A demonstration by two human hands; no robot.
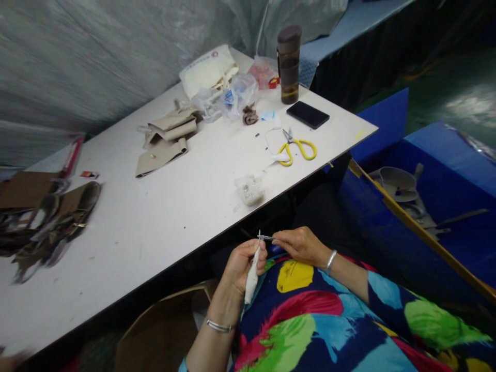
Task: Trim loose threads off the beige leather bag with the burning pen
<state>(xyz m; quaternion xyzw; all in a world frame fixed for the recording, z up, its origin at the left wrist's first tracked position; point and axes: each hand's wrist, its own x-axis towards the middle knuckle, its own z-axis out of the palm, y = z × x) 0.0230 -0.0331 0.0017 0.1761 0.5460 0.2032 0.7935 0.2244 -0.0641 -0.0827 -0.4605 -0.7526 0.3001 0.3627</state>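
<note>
My left hand [243,262] is closed around a narrow white strip of fabric [251,279] that hangs down from its fingers over my lap. My right hand [300,245] pinches a small thin metal tool [265,237], held level with its tip meeting the top of the strip by my left thumb. Both hands hover below the front edge of the white table [174,206], above my brightly patterned clothing. Each wrist wears a silver bangle.
On the table lie yellow-handled scissors [296,150], a black phone [308,114], a brown bottle [289,64], a small bag of tiny parts [250,189], beige fabric pieces [165,142], plastic bags and sandals [54,217] at the left. A blue bin [426,206] stands right; a cardboard box [163,330] below.
</note>
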